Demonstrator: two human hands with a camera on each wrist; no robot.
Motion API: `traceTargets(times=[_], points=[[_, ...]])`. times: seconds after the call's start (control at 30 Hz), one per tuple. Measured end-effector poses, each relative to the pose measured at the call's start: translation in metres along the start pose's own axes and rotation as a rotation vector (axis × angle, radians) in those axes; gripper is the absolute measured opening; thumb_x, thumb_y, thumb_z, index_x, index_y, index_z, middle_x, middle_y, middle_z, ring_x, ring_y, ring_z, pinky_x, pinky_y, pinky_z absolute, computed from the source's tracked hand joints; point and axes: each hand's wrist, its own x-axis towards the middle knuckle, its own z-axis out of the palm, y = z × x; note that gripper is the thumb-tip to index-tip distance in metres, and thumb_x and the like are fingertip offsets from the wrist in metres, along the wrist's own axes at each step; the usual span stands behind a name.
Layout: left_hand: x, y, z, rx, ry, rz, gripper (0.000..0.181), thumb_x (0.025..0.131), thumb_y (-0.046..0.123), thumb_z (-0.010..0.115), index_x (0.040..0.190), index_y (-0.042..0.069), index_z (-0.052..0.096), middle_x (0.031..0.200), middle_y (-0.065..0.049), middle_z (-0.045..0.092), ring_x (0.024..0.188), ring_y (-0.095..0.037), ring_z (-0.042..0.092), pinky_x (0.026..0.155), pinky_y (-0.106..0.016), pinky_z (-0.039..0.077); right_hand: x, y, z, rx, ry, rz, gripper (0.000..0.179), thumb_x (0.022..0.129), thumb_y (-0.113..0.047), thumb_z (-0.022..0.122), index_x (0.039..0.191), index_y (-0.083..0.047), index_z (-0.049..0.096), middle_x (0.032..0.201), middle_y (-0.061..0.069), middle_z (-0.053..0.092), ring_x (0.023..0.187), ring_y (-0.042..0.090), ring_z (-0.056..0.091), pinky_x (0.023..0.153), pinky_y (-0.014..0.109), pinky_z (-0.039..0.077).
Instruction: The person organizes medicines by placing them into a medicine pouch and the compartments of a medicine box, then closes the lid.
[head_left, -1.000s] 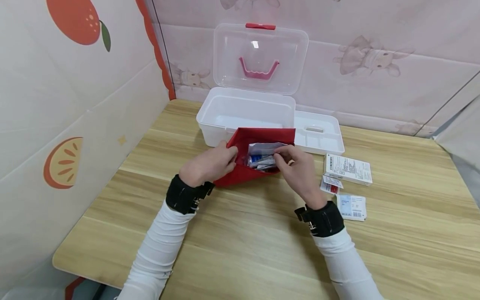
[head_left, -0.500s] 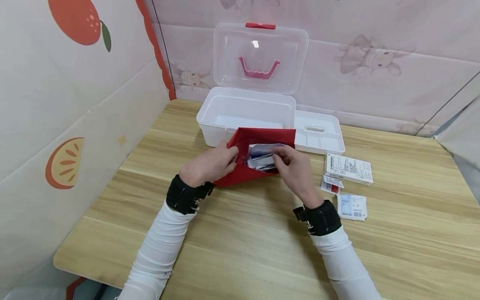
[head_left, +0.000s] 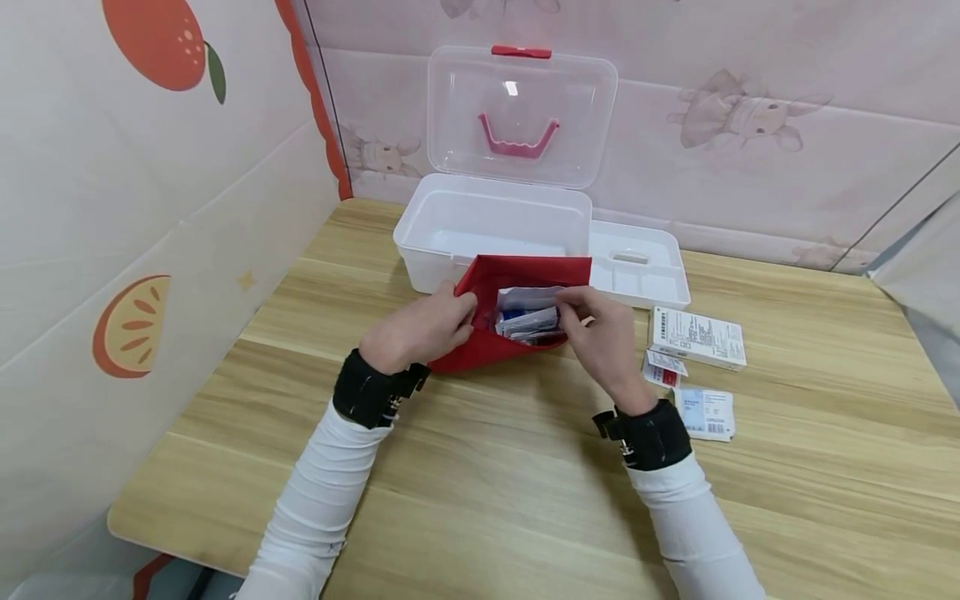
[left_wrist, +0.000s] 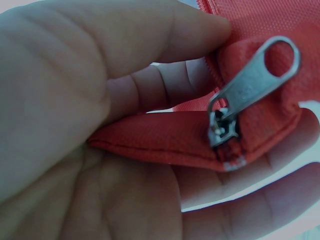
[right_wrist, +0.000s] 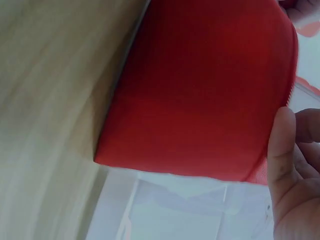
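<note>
A red zippered pouch stands with its mouth spread in the head view. My left hand grips its left end; the left wrist view shows the metal zipper pull beside the thumb and the red fabric between the fingers. Inside lie several flat white packets, with something blue partly showing behind. My right hand is at the right side of the mouth, thumb and forefinger closed on the end of a packet; the contact is partly hidden. In the right wrist view, the thumb overlaps the pouch's zippered edge.
Behind the pouch stands a clear plastic case with its lid raised. A white divided tray lies at its right. On the table nearby are a white printed carton, a small red-and-white card and a blue-white sachet.
My right hand has shifted slightly to the right, after moving a little left. The packets inside have changed their tilt, and the blue item shows more again. The left hand stays in place.
</note>
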Motion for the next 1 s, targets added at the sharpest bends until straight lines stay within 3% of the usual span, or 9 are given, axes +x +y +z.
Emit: traceTargets(times=[0.33,0.63,1.0], points=[[0.001,0.000,0.000,0.011,-0.011,-0.006,0.017,0.089,0.011,0.053,0.104,0.004,0.050,0.109,-0.015,0.050,0.095,-0.022,0.050,0.078,-0.037,0.054,0.007,0.003,-0.037,0.000,0.129,0.066,0.012,0.082,0.002,0.060,0.089,0.000,0.069,0.076,0.015,0.071,0.054,0.014,0.057,0.047,0.009,0.039],[0.001,-0.001,0.001,-0.004,-0.015,-0.021,0.015,0.089,0.012,0.053,0.103,0.005,0.050,0.108,-0.015,0.050,0.094,-0.023,0.051,0.076,-0.037,0.054,0.010,-0.018,-0.067,-0.054,0.139,0.100,0.011,0.080,0.010,0.058,0.087,0.009,0.066,0.076,0.025,0.069,0.051,0.019,0.054,0.046,0.006,0.035],[0.001,-0.003,0.002,-0.039,-0.002,-0.034,0.015,0.087,0.011,0.056,0.101,0.007,0.049,0.110,-0.013,0.052,0.093,-0.022,0.051,0.075,-0.037,0.055,-0.003,0.033,-0.101,-0.146,0.206,0.195,0.015,0.083,-0.003,0.058,0.091,0.001,0.070,0.080,0.020,0.071,0.051,0.000,0.052,0.047,0.007,0.039]])
